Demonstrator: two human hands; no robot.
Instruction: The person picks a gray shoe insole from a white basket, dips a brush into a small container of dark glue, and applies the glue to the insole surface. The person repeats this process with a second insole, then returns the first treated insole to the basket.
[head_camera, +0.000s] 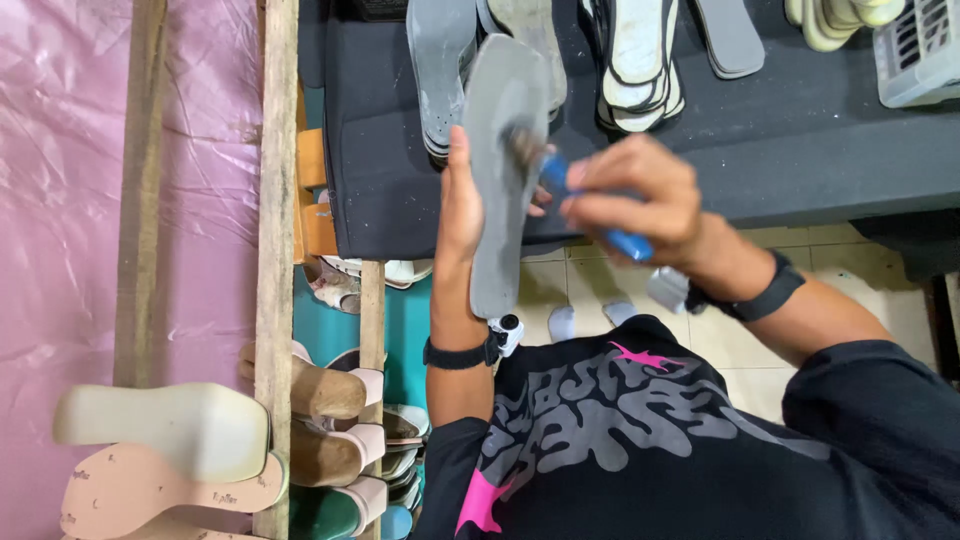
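My left hand (462, 205) holds a long grey shoe insole (500, 170) upright by its left edge, above the front edge of the dark table (800, 150). My right hand (640, 195) grips a brush with a blue handle (600, 215); its bristle head (522, 145) touches the middle of the insole's face. Both wrists wear black bands.
Stacks of grey insoles (440, 70) and white-edged soles (640, 60) lie on the table behind, with a pale plastic basket (920, 55) at the far right. At left, a wooden rack (277, 200) holds beige soles (165, 430) and sandals (330, 420), against pink sheeting.
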